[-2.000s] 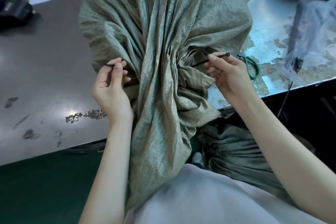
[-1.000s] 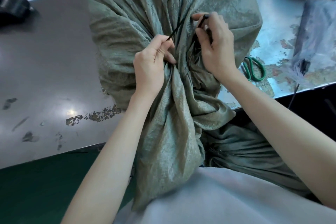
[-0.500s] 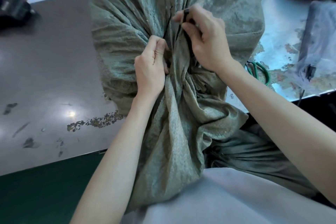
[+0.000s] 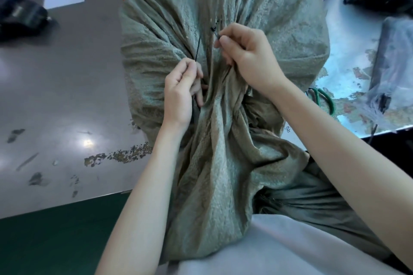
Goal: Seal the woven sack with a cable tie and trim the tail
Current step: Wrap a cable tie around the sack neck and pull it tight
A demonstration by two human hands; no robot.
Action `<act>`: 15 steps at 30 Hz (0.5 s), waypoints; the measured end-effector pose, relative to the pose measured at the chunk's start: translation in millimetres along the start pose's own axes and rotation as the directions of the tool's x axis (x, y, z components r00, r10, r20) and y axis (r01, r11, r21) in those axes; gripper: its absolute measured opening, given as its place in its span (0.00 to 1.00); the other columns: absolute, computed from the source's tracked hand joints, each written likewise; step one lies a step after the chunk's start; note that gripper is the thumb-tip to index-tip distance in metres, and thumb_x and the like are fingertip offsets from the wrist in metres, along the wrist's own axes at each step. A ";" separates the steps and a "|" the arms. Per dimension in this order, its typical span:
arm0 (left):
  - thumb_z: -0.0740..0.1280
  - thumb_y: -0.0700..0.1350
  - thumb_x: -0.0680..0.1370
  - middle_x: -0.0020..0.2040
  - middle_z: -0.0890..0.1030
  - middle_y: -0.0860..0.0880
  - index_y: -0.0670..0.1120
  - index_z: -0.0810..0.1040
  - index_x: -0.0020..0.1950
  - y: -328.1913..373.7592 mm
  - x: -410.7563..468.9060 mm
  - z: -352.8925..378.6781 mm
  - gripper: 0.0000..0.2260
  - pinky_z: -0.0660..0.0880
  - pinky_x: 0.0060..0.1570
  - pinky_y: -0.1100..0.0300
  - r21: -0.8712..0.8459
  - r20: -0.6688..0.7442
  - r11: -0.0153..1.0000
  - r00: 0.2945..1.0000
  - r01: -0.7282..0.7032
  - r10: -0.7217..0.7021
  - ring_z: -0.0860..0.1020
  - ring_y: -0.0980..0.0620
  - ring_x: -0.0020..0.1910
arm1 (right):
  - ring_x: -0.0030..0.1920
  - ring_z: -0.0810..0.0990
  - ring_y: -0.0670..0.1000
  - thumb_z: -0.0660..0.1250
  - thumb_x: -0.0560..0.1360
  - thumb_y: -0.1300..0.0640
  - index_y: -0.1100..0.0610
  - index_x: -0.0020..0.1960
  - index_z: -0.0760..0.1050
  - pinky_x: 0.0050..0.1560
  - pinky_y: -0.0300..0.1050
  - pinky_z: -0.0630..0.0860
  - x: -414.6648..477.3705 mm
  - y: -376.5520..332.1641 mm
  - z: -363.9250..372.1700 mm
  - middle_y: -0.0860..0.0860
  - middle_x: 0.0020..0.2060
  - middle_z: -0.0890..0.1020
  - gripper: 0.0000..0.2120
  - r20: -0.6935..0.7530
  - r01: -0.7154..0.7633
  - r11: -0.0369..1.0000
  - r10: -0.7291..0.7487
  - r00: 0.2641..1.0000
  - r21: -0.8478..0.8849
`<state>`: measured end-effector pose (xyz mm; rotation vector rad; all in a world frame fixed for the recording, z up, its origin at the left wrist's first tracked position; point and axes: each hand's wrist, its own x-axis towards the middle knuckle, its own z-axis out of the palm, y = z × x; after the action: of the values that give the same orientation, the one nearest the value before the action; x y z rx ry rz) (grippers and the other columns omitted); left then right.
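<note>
Left hand point(image 4: 181, 96): curled, pinching one end of the cable tie point(image 4: 197, 48); the strap sticks up from the fingers.
Right hand point(image 4: 248, 60): curled, pinching the other end, just beside the left.
Cable tie: black, I see both ends apart; the rest is hidden in the folds.
Woven sack point(image 4: 268, 18): green, on the table point(image 4: 55, 73), neck bunched between both hands.
Scissors point(image 4: 324, 98): green handles, right of the sack, partly behind the forearm.
</note>
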<state>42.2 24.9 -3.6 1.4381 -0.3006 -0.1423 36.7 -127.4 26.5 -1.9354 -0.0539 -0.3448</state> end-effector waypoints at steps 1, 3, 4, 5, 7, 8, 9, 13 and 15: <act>0.52 0.38 0.83 0.23 0.59 0.53 0.43 0.67 0.37 1.0 0.2 -0.8 0.15 0.63 0.19 0.65 -0.014 0.009 1.000 1.000 0.008 -0.008 0.58 0.55 0.18 | 0.29 0.68 0.47 0.60 0.78 0.61 0.56 0.41 0.74 0.36 0.43 0.66 1.4 -2.2 -3.6 0.55 0.28 0.72 0.08 0.045 -0.012 0.999 0.010 0.999 0.052; 0.52 0.39 0.84 0.22 0.59 0.53 0.43 0.66 0.35 1.5 -0.1 -1.7 0.17 0.60 0.18 0.65 -0.014 0.025 1.000 1.000 0.013 -0.012 0.56 0.53 0.17 | 0.29 0.67 0.45 0.60 0.79 0.60 0.57 0.40 0.74 0.36 0.39 0.64 2.7 -5.6 -11.2 0.52 0.28 0.70 0.10 0.143 -0.039 0.992 0.022 0.989 0.118; 0.52 0.40 0.84 0.22 0.59 0.54 0.43 0.66 0.34 0.9 -0.6 -2.2 0.17 0.59 0.18 0.65 -0.002 0.033 1.000 0.999 0.012 -0.012 0.55 0.53 0.17 | 0.30 0.67 0.45 0.60 0.79 0.60 0.57 0.40 0.74 0.37 0.38 0.63 3.0 -6.4 -14.6 0.52 0.28 0.69 0.10 0.185 -0.052 0.990 0.027 0.982 0.132; 0.53 0.41 0.84 0.22 0.60 0.55 0.43 0.67 0.34 0.3 -1.0 -2.7 0.18 0.59 0.17 0.65 0.014 0.041 1.000 0.999 0.010 -0.011 0.55 0.54 0.18 | 0.30 0.67 0.45 0.61 0.79 0.59 0.57 0.39 0.75 0.37 0.37 0.63 3.3 -7.0 -17.5 0.52 0.28 0.69 0.10 0.215 -0.064 0.988 0.033 0.976 0.140; 0.53 0.42 0.84 0.21 0.61 0.58 0.43 0.68 0.34 -0.7 -1.7 -3.5 0.18 0.59 0.18 0.66 0.049 0.058 0.999 0.998 0.006 -0.009 0.56 0.56 0.18 | 0.30 0.67 0.44 0.63 0.79 0.58 0.56 0.37 0.76 0.37 0.35 0.63 4.3 -8.1 -21.2 0.52 0.27 0.70 0.12 0.243 -0.088 0.987 0.052 0.969 0.137; 0.53 0.42 0.84 0.21 0.61 0.58 0.43 0.68 0.34 -0.6 -1.7 -4.5 0.18 0.59 0.18 0.66 0.058 0.069 0.998 0.998 0.003 -0.007 0.56 0.57 0.18 | 0.29 0.67 0.44 0.63 0.78 0.58 0.56 0.36 0.77 0.36 0.35 0.63 4.6 -8.5 -21.6 0.51 0.27 0.70 0.12 0.251 -0.097 0.988 0.064 0.966 0.124; 0.53 0.42 0.84 0.21 0.61 0.58 0.44 0.68 0.35 -0.8 -1.6 -5.4 0.18 0.59 0.17 0.66 0.061 0.082 0.998 0.997 -0.001 -0.004 0.56 0.57 0.18 | 0.29 0.66 0.44 0.64 0.78 0.57 0.56 0.36 0.76 0.35 0.34 0.63 4.8 -8.8 -21.2 0.50 0.26 0.70 0.13 0.260 -0.105 0.989 0.074 0.963 0.107; 0.52 0.42 0.84 0.21 0.61 0.58 0.44 0.68 0.35 -1.6 -1.2 -8.6 0.17 0.59 0.18 0.67 0.058 0.103 0.998 0.995 -0.005 -0.001 0.56 0.57 0.17 | 0.29 0.66 0.43 0.63 0.78 0.58 0.57 0.35 0.76 0.34 0.34 0.62 3.5 -8.8 -18.6 0.48 0.26 0.69 0.13 0.273 -0.116 0.987 0.083 0.959 0.108; 0.52 0.42 0.84 0.21 0.61 0.59 0.43 0.68 0.35 -2.3 -1.7 -8.6 0.17 0.59 0.18 0.67 0.051 0.106 0.999 0.994 -0.007 0.002 0.56 0.58 0.17 | 0.29 0.66 0.42 0.63 0.78 0.59 0.58 0.36 0.76 0.34 0.33 0.63 3.1 -8.1 -19.7 0.47 0.25 0.70 0.13 0.256 -0.121 0.984 0.083 0.963 0.134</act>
<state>43.2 33.3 -7.0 1.4834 -0.3965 -0.2089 33.8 -142.7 41.4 -1.8160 -0.1406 -0.0248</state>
